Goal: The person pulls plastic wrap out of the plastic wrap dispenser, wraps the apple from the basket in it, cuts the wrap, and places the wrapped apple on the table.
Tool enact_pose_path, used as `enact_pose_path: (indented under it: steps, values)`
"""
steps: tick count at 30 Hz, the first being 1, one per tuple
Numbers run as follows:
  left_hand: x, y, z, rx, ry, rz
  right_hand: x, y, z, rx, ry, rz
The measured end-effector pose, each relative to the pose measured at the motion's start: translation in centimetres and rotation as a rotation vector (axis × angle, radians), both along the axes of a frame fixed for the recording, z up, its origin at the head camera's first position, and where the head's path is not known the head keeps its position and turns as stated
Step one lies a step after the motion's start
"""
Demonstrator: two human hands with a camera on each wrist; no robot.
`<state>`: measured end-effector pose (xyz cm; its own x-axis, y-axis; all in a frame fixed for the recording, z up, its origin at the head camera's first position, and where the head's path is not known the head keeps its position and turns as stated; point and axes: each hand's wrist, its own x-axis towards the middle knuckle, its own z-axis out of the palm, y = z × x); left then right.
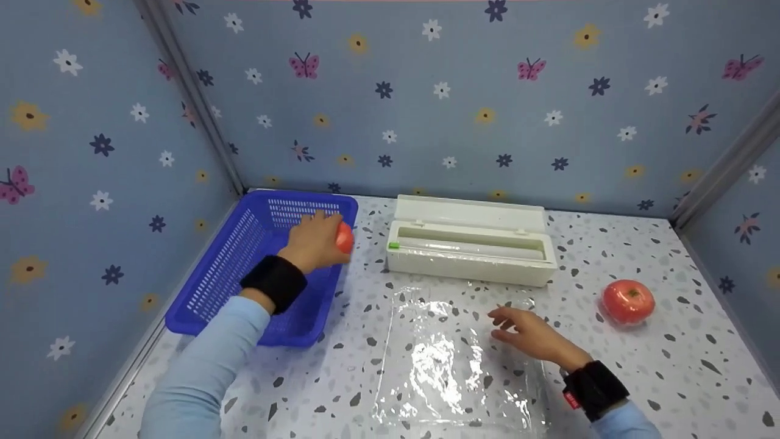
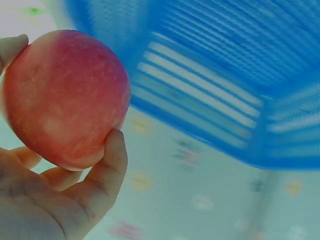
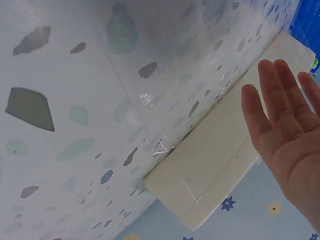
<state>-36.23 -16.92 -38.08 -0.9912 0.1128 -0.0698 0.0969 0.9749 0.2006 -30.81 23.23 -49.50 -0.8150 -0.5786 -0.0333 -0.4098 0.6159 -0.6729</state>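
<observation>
Your left hand [image 1: 314, 241] curls around a smooth, round red apple [image 1: 344, 237] above the perforated blue plastic basket [image 1: 244, 244]. Your right hand [image 1: 527, 332] hovers flat, fingers relaxed, over the glossy, crinkled cling film [image 1: 451, 360] on the speckled table [image 1: 640, 360].

I can read no words, brand names or numbers anywhere here. The strap on my right wrist [image 1: 594, 388] carries a small red tag, too tiny to make out. The white cling film dispenser [image 1: 472, 241] bears no lettering that shows, only a small green tab. The walls carry flower and butterfly patterns, not writing.
</observation>
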Motion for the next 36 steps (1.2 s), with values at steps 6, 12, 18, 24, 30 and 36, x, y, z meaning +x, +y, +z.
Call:
enact_pose_path:
  steps: [6,12,18,24,30,36]
  values:
    - [3.3,6.4,-1.7,0.056,-0.037,-0.201,0.8,0.6,-0.1,0.024,0.014,-0.01]
    - [6.3,11.8,-3.7,-0.009,-0.028,-0.432,0.8,0.9,0.3,0.041,-0.007,-0.023]
    - [9.0,15.5,-5.9,-0.015,-0.045,-0.553,1.1,0.9,0.3,0.04,-0.036,-0.048]
    - [11.0,17.5,-8.0,-0.035,-0.085,-0.612,1.7,0.7,-0.4,0.023,-0.085,-0.062]
    - [11.8,18.7,-9.0,-0.049,-0.074,-0.665,1.8,0.9,-0.7,0.025,-0.099,-0.082]
    - [12.4,19.1,-9.7,-0.04,-0.098,-0.672,1.7,1.2,-0.9,0.013,-0.092,-0.076]
